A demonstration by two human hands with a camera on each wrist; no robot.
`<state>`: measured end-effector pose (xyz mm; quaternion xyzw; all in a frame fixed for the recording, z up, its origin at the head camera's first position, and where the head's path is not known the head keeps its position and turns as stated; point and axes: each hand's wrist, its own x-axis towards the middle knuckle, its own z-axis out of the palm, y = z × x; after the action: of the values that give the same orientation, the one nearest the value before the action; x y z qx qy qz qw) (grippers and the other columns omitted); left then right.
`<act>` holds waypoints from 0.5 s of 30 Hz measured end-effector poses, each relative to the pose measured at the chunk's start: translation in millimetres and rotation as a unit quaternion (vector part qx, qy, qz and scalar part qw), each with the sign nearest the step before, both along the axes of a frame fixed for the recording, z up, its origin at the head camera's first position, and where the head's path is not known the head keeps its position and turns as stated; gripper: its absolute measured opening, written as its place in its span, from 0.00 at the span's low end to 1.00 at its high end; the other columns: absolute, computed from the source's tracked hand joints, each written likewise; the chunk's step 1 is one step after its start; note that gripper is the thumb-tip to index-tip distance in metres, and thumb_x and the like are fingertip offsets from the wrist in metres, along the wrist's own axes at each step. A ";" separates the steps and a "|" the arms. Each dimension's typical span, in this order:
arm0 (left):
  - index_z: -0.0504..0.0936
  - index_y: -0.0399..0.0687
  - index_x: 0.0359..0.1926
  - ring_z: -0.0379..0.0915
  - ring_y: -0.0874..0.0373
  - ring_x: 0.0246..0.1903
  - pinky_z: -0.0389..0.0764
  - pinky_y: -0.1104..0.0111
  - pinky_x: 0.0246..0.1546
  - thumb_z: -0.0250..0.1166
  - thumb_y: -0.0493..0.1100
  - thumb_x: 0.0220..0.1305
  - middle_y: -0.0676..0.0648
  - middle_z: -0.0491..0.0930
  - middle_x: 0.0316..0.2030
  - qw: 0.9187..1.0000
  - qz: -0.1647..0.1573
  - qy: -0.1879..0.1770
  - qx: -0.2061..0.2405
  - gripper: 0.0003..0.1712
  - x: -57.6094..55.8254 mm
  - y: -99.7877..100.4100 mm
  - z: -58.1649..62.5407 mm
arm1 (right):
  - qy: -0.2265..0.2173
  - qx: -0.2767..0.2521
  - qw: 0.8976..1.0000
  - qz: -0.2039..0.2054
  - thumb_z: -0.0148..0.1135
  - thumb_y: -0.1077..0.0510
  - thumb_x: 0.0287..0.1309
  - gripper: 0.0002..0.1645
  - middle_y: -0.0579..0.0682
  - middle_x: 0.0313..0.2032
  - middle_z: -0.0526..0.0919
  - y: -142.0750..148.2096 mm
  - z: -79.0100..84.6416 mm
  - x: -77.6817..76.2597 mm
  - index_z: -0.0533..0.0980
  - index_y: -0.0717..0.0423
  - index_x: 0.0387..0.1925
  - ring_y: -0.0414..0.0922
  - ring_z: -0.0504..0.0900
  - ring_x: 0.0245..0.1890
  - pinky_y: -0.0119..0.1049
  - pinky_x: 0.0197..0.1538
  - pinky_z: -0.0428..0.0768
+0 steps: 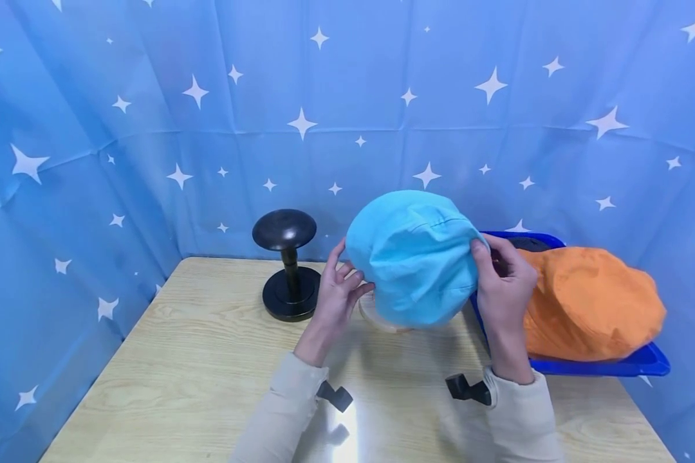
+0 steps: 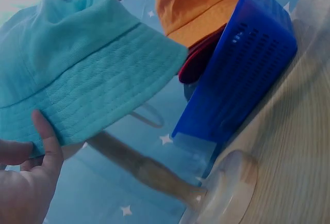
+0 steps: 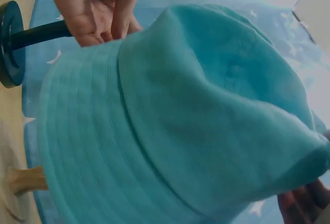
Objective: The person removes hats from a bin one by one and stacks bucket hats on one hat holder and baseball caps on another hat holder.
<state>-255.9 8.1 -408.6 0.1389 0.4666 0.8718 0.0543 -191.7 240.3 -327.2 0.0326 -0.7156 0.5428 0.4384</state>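
A turquoise bucket hat point(image 1: 414, 257) is held up between both hands, its crown dented and creased. My left hand point(image 1: 338, 289) pinches the stitched brim between thumb and fingers, plainest in the left wrist view. On the other side, my right hand point(image 1: 504, 283) grips a fold of the crown's fabric. Behind and below the hat stands a wooden hat stand point(image 2: 237, 188) with a round base. In the head view the hat hides most of that stand, leaving part of the base showing.
To the left, a black hat stand point(image 1: 289, 270) with a domed top stands bare. At right, a blue basket point(image 1: 631, 366) holds an orange bucket hat point(image 1: 602, 302), a red hat point(image 2: 201, 59) beneath it and something dark point(image 1: 527, 244). A star-patterned blue curtain point(image 1: 370, 77) hangs behind the wooden table point(image 1: 179, 360).
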 end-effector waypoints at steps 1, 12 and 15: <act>0.60 0.65 0.78 0.81 0.59 0.48 0.87 0.69 0.46 0.55 0.27 0.73 0.49 0.79 0.56 1.000 0.001 -0.002 -0.003 0.41 -1.5 -2.6 -1.0 | -0.002 -0.001 1.000 0.008 0.65 0.60 0.69 0.12 0.30 0.37 0.87 -0.2 -2.7 -0.8 0.86 0.64 0.47 0.33 0.84 0.35 0.22 0.39 0.80; 0.62 0.70 0.77 0.76 0.61 0.39 0.83 0.70 0.42 0.49 0.25 0.75 0.50 0.81 0.51 1.000 0.006 0.000 0.000 0.41 -18.2 -29.9 -13.0 | -0.031 0.026 0.992 0.119 0.63 0.71 0.64 0.05 0.33 0.33 0.85 7.3 -33.2 -15.8 0.83 0.72 0.39 0.32 0.81 0.33 0.20 0.41 0.80; 0.65 0.69 0.76 0.75 0.61 0.37 0.81 0.70 0.40 0.48 0.24 0.74 0.51 0.82 0.50 1.000 0.008 -0.001 0.001 0.41 -21.7 -34.3 -16.2 | -0.005 0.014 0.987 0.162 0.58 0.71 0.65 0.09 0.37 0.37 0.87 10.6 -40.8 -21.3 0.81 0.75 0.42 0.35 0.84 0.38 0.22 0.47 0.81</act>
<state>-277.6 -26.2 -424.8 0.1347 0.4670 0.8726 0.0473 -213.0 250.9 -368.0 0.1516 -0.7106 0.5965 0.3409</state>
